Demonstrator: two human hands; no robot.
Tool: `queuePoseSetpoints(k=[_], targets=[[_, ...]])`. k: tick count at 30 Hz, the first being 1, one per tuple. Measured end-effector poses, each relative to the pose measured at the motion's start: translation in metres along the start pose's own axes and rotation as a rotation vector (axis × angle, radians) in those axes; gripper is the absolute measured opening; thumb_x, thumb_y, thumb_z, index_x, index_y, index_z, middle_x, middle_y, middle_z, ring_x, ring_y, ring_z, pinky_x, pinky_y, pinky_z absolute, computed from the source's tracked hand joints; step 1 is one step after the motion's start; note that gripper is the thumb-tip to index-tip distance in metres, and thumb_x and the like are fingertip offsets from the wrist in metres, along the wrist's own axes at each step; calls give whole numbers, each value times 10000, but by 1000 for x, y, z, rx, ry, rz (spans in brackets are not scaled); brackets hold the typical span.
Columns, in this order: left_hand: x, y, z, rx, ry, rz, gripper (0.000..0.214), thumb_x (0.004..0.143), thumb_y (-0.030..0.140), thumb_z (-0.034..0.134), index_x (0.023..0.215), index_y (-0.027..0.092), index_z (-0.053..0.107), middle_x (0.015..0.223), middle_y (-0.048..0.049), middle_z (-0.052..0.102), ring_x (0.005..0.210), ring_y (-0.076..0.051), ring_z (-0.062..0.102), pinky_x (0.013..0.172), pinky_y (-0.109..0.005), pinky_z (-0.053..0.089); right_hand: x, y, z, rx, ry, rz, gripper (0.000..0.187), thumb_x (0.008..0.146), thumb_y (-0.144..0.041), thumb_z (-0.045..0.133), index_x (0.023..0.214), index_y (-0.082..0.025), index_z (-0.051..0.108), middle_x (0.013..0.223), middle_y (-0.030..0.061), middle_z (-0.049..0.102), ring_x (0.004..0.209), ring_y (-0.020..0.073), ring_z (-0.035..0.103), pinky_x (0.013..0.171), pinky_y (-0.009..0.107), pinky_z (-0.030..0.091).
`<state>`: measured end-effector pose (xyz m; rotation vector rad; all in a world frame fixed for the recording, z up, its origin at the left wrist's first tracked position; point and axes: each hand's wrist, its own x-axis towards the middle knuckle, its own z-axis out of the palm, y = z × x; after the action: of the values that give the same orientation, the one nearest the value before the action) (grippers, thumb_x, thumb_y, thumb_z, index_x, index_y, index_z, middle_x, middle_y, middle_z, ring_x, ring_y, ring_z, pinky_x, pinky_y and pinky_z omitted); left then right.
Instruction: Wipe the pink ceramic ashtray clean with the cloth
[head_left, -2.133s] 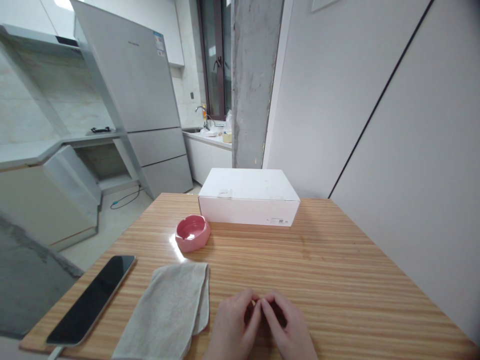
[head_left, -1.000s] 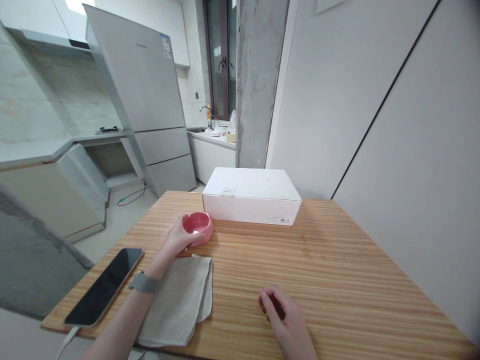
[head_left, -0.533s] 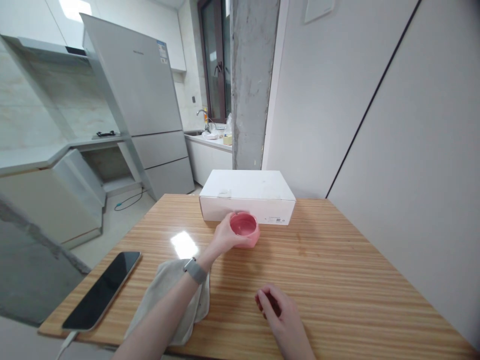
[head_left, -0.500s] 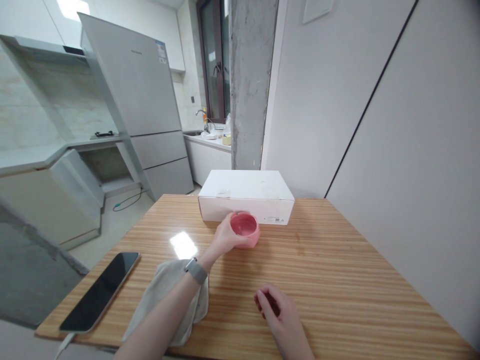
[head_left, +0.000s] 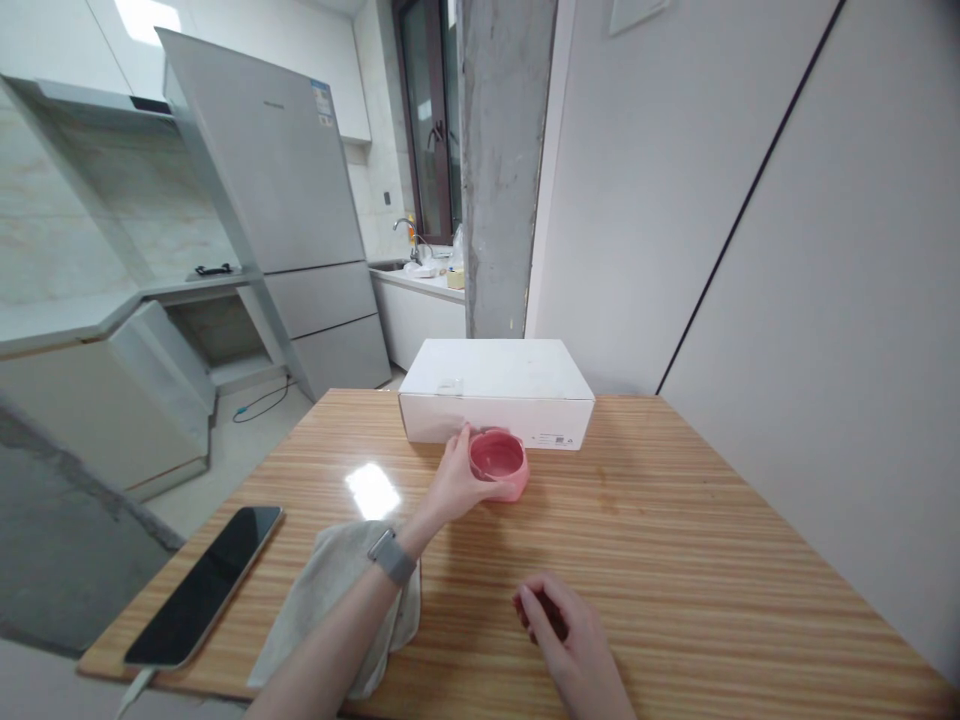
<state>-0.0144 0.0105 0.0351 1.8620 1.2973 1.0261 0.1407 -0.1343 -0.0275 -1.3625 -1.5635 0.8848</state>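
A small pink bowl [head_left: 512,488] with angular sides is upright on the wooden table, just in front of a white box. My left hand [head_left: 459,478], with a grey-banded watch on its wrist, grips the bowl's left side, thumb along the near side and fingers at the far side. Closer to me, my right hand [head_left: 559,625] hovers or rests at the table, its fingers curled and the thumb tip against the index finger. I see nothing in it. Under my left forearm lies a folded grey cloth [head_left: 322,590], partly covered.
The white box [head_left: 495,370] stands at the table's [head_left: 675,560] far edge. A black phone [head_left: 206,585] with a white cable lies at the left. Behind are a fridge [head_left: 262,180], a concrete pillar [head_left: 501,170] and a sink counter [head_left: 420,300]; a white wall runs along the right.
The pink bowl and my left hand around it have shifted slightly right and nearer. My right hand keeps its curled pose. The whole view has moved a little.
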Motion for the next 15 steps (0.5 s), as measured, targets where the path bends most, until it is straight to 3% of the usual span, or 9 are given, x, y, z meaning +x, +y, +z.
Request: queuePoseSetpoints(k=[3, 7, 11, 15], targets=[[-25, 13, -23, 418, 58, 10, 660, 763, 498, 665, 1280, 145, 457, 1334, -186, 498, 1231, -310, 501, 978, -403, 415, -1, 0, 0, 21, 13, 3, 332, 932, -454, 447, 746, -215, 585, 708, 29, 613, 676, 184, 593, 602, 251, 458], [-73, 24, -48, 1003, 47, -246, 413, 863, 452, 545, 1061, 91, 569, 931, -168, 653, 882, -334, 660, 702, -367, 480, -1, -1, 0, 6, 23, -19, 329, 927, -445, 466, 722, -218, 585, 703, 31, 628, 660, 180, 588, 622, 258, 460], [-110, 17, -50, 1072, -105, -350, 310, 865, 408, 543, 984, 127, 597, 912, -149, 671, 839, -312, 670, 642, -333, 469, -1, -2, 2, 54, 62, 4, 334, 907, -469, 491, 707, -223, 596, 703, 30, 630, 667, 185, 587, 616, 257, 459], [-130, 5, -43, 1046, -110, -335, 214, 851, 295, 522, 964, 130, 596, 1008, -157, 639, 969, -317, 619, 781, -387, 468, -1, -3, 2, 106, 60, 28, 356, 894, -496, 500, 694, -219, 601, 692, 30, 625, 667, 186, 588, 601, 257, 455]])
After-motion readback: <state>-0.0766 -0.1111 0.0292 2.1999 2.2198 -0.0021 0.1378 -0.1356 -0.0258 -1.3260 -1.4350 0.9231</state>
